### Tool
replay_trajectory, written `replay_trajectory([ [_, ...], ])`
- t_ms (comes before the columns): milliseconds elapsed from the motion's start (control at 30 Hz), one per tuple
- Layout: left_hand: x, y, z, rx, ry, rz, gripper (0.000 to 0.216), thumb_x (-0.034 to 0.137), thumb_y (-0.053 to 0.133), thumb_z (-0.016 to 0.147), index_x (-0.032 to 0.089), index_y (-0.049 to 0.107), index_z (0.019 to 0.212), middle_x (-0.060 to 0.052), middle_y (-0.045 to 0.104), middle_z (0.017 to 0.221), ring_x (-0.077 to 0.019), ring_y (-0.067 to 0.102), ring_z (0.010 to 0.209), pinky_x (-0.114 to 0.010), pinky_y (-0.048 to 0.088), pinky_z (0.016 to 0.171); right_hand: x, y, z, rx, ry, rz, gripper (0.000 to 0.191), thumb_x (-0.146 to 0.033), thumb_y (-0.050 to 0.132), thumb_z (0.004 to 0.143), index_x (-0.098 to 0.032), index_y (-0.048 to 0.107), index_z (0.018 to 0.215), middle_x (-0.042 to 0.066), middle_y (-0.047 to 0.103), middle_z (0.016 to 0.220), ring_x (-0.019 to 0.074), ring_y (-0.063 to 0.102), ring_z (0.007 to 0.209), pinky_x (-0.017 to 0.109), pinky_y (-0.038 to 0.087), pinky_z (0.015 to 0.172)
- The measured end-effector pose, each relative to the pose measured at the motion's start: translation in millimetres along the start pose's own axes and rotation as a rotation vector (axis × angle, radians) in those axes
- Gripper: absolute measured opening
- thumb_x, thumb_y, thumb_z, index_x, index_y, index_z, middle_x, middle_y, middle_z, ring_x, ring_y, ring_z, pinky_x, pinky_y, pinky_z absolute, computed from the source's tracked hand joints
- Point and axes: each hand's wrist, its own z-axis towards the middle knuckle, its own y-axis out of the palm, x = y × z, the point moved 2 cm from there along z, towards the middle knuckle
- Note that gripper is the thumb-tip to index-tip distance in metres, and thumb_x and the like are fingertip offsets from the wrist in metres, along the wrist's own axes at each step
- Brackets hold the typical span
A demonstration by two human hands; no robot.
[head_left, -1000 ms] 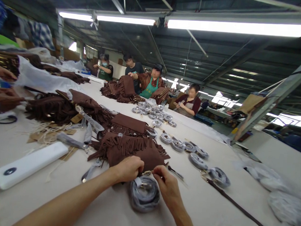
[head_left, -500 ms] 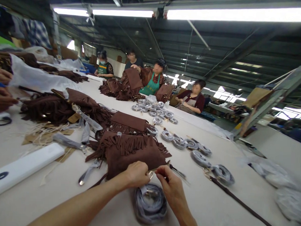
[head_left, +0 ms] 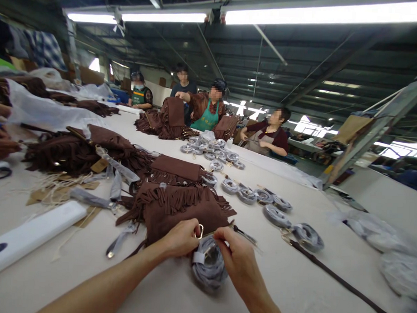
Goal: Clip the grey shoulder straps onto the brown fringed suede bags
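A brown fringed suede bag (head_left: 184, 210) lies on the white table (head_left: 293, 278) right in front of me. My left hand (head_left: 180, 237) is closed at the bag's near edge, pinching a small gold metal ring (head_left: 201, 230). Just to its right, my right hand (head_left: 234, 255) is closed too, its fingers gripping a coiled strap wrapped in grey plastic (head_left: 208, 266), which hangs lifted between both hands.
More brown fringed bags (head_left: 82, 150) and wrapped strap coils (head_left: 276, 216) lie along the table. A white flat box (head_left: 31, 234) sits at the left, a loose brown strap (head_left: 341, 282) at the right. Several people (head_left: 267, 135) work at the far end; another person's hands (head_left: 0, 142) are at the left edge.
The wrapped coil has risen off the table between my hands. The gold ring now stands up at my left fingertips. The view has shifted slightly.
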Motion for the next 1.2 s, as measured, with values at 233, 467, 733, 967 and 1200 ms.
replay_trajectory([
  [233,5.2,-3.5,-3.8,0.004,0.214,-0.020,0.029,0.013,0.043,0.065,0.014,0.071,0.070,0.000,0.063,0.065,-0.0147,0.055,0.066,-0.020,0.034,0.057,7.9,8.7,-2.4,-0.032,-0.072,-0.112,0.019,-0.012,0.041,0.086,-0.021,0.055,0.077,0.001,0.061,0.069,0.0164,0.059,0.064,0.025,0.043,0.060],
  [467,-3.0,-5.8,-0.4,0.069,0.269,-0.410,0.034,0.017,0.043,0.074,0.012,0.069,0.095,-0.002,0.062,0.076,-0.0119,0.047,0.062,-0.020,0.035,0.056,0.0,1.3,0.1,0.115,-0.126,-0.090,0.019,-0.015,0.043,0.089,-0.021,0.060,0.084,0.003,0.067,0.074,0.0164,0.064,0.068,0.024,0.048,0.064],
  [733,3.1,-5.9,-1.1,0.080,0.216,-0.682,0.026,0.022,0.052,0.071,0.012,0.068,0.090,-0.004,0.064,0.080,-0.0122,0.052,0.066,-0.021,0.040,0.059,0.4,-9.9,0.3,0.199,0.141,0.119,0.013,-0.031,0.055,0.087,-0.023,0.064,0.085,0.003,0.071,0.078,0.0180,0.064,0.065,0.025,0.050,0.061],
  [967,8.3,-9.9,-4.3,0.049,0.133,-0.799,0.026,0.022,0.060,0.064,0.012,0.069,0.086,-0.004,0.066,0.078,-0.0136,0.057,0.068,-0.022,0.042,0.059,11.5,-2.9,1.9,0.135,0.266,0.370,0.017,-0.038,0.062,0.082,-0.021,0.065,0.083,0.004,0.070,0.078,0.0197,0.063,0.071,0.028,0.049,0.065],
  [1200,11.2,-6.8,-6.5,-0.020,0.139,-0.896,0.026,0.021,0.064,0.060,0.012,0.068,0.084,-0.004,0.067,0.078,-0.0137,0.059,0.069,-0.024,0.041,0.063,22.4,2.0,0.9,0.150,0.310,0.517,0.019,-0.039,0.067,0.080,-0.020,0.064,0.083,0.003,0.070,0.078,0.0195,0.063,0.073,0.030,0.049,0.067],
])
